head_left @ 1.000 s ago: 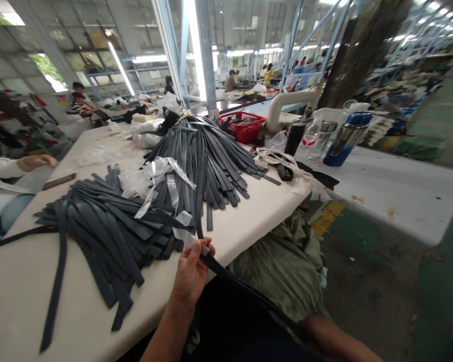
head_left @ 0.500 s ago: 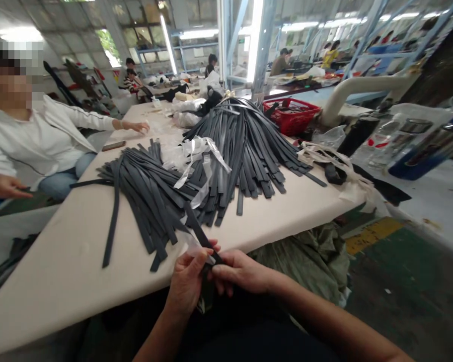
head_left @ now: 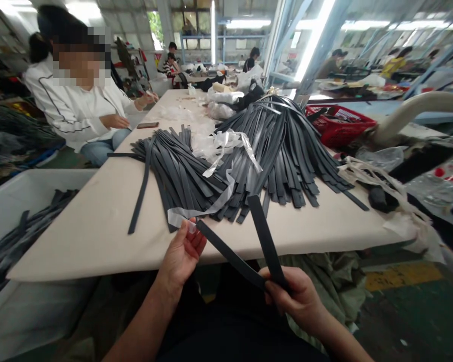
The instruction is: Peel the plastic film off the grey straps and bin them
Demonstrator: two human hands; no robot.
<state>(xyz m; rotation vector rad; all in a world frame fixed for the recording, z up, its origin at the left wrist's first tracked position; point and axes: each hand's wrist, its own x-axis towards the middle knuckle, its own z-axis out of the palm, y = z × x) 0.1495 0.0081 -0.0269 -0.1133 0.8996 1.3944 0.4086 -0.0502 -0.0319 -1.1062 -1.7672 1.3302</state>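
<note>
My right hand [head_left: 292, 294] is closed on a dark grey flat strap [head_left: 266, 241]. One length points up from the fist and another runs left toward my other hand; whether they are one folded strap or two, I cannot tell. Between thumb and fingers, my left hand [head_left: 183, 254] pinches a translucent plastic strip [head_left: 211, 208], right beside the left end of the dark length. That strip trails back over the table to the straps. Beyond the hands lie a smaller pile of straps [head_left: 177, 171] and a larger bundle [head_left: 283, 146], with loose clear strips [head_left: 230, 141] between them.
A pale-topped table [head_left: 94, 236] spreads before me. At left stands a white bin [head_left: 79, 176] with dark straps inside. A co-worker in a white jacket [head_left: 79, 108] sits beyond it, near a phone [head_left: 148, 125]. A red basket [head_left: 343, 131] is at back right.
My hands have moved apart: the right went rightward with the dark strap, the left kept the plastic strip, which now stretches out. The view has turned left, showing the bin and co-worker more fully.
</note>
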